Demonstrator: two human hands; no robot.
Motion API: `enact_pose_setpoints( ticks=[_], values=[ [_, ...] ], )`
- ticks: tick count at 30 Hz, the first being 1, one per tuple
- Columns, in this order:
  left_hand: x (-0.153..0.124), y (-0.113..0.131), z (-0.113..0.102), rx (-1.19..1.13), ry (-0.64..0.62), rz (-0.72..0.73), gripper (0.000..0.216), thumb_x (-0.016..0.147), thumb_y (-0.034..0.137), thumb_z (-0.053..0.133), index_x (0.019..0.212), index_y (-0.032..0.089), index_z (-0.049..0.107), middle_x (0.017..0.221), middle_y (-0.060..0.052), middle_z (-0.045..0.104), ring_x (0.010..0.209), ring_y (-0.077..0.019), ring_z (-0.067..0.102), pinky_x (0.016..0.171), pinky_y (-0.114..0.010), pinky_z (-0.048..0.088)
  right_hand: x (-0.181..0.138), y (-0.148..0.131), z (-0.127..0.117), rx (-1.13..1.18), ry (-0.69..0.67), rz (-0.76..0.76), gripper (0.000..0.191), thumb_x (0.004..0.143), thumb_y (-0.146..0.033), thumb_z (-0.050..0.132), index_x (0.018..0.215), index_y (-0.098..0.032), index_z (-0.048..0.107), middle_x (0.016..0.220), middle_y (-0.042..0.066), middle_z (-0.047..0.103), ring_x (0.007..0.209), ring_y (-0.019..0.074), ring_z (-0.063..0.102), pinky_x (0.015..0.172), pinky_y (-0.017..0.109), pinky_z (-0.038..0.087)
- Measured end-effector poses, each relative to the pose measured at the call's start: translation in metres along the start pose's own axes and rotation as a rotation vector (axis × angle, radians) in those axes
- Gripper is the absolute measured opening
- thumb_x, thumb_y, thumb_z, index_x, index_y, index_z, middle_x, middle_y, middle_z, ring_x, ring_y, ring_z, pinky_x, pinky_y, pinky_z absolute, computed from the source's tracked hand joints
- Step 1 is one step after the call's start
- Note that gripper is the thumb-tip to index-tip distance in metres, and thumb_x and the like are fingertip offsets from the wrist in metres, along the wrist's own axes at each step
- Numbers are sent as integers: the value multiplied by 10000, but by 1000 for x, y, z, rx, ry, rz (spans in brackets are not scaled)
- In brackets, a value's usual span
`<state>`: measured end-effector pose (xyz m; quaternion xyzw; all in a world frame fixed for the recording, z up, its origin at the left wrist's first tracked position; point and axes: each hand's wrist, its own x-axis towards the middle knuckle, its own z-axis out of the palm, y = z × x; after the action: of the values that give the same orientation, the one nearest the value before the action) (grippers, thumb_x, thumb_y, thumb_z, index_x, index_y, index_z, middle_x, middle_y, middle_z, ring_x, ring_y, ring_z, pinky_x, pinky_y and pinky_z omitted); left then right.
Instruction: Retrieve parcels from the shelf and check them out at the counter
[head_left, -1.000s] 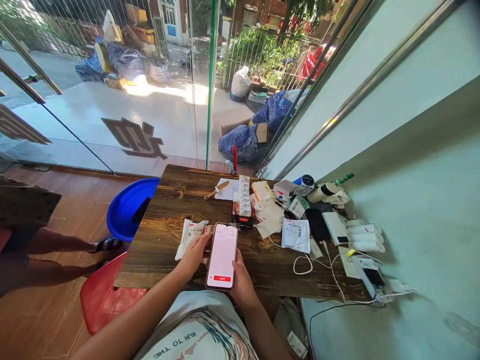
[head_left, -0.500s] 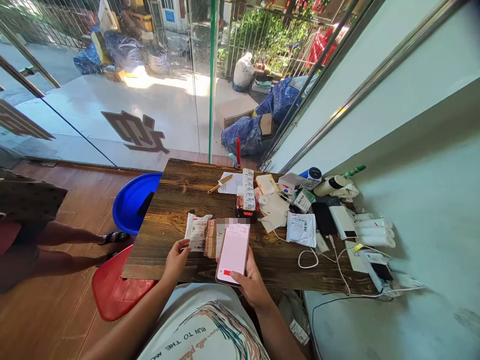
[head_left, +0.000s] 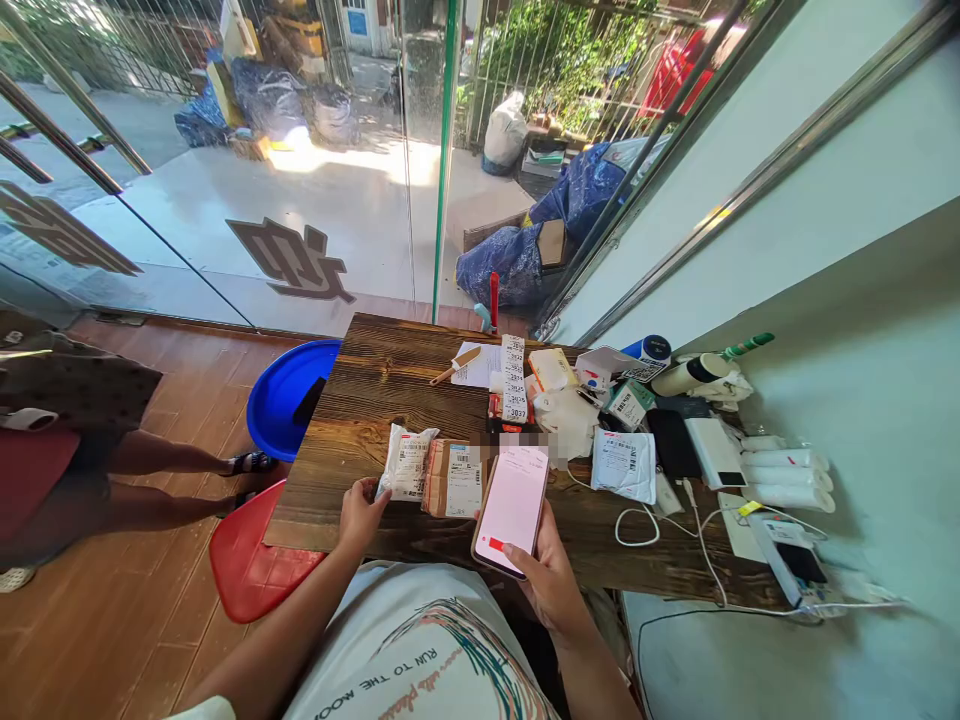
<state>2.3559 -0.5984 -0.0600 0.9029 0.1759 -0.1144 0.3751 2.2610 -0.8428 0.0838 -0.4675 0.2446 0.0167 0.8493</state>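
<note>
Wooden table [head_left: 360, 400] by glass doors: your right hand [head_left: 551, 580] grips the phone [head_left: 512, 508] tilted over the brown parcel [head_left: 454, 478], likely to scan its label; left hand [head_left: 360, 515], loosely curled, touches the white packet [head_left: 407, 462] left of that parcel.

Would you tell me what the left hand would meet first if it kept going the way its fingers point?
Most likely the white parcel: the left hand already has its fingertips at its near corner, apparently touching it.

I see bright daylight through the glass door [head_left: 322, 200], with blown-out glare on the pavement [head_left: 337, 160]. The table [head_left: 375, 400] is evenly lit with soft shadows. Wide-angle bending shows at the edges; a blurred patch sits mid-table.
</note>
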Motion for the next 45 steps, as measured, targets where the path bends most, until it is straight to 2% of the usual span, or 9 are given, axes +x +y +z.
enact_pose_setpoints(
  ticks=[3,5,9,12,18,28,36,42,45],
  values=[
    [-4,10,-5,71,18,87,420,735,357,577,1047,75,575,988,-157,590,988,-295,579,888,-434,480,0,-5,2,-9,2,13,826,645,-247,760,1343,-304,323,1234,72,637,1082,274,625,949,483,492],
    [-11,23,-11,112,-12,222,386,769,346,546,1080,118,575,1071,-147,565,1072,-291,540,971,-440,433,1,-7,0,-22,19,2,827,646,-251,761,1342,-296,316,1248,77,628,1114,276,607,971,485,475],
    [-27,57,-13,184,-260,599,361,813,323,527,1158,237,588,1257,-69,544,1208,-233,472,1084,-367,338,3,-5,-8,-44,46,-28,794,666,-282,750,1329,-280,312,1181,101,665,1071,291,631,947,499,483],
    [-35,75,-2,273,-438,766,451,783,302,576,1231,256,564,1349,-36,518,1258,-236,443,1097,-358,330,4,-1,-14,-63,42,-34,788,673,-284,746,1324,-281,302,1196,111,655,1071,302,629,937,516,486],
    [-36,80,16,498,-468,759,575,742,175,566,1312,176,495,1404,-111,464,1300,-299,397,1085,-436,341,3,3,-18,-55,18,-33,797,667,-304,746,1318,-273,287,1221,118,635,1084,309,618,968,544,456],
    [-39,89,15,697,-449,787,618,793,237,545,1374,83,405,1366,-172,474,1259,-308,422,1045,-444,378,3,-6,-14,-41,-17,0,721,680,-260,726,1277,-292,324,1265,92,607,1183,298,554,1034,537,401],
    [-41,99,13,766,-471,755,637,795,251,560,1387,86,393,1360,-164,483,1253,-301,427,1029,-409,392,7,-4,-15,-44,-37,-10,793,663,-281,747,1294,-279,267,1307,92,570,1273,284,475,1105,521,321],
    [-41,106,11,789,-495,746,643,798,246,555,1393,75,381,1365,-166,480,1251,-309,419,1033,-421,374,8,0,-18,-35,-98,-16,795,706,-267,720,1318,-271,213,1283,106,586,1211,284,537,1087,534,341],
    [-41,107,11,801,-499,743,647,797,243,549,1397,74,375,1360,-170,480,1235,-314,430,1018,-422,381,9,0,-18,-41,-86,-23,813,690,-269,732,1319,-269,217,1295,111,575,1242,293,506,1088,540,333]
  ],
)
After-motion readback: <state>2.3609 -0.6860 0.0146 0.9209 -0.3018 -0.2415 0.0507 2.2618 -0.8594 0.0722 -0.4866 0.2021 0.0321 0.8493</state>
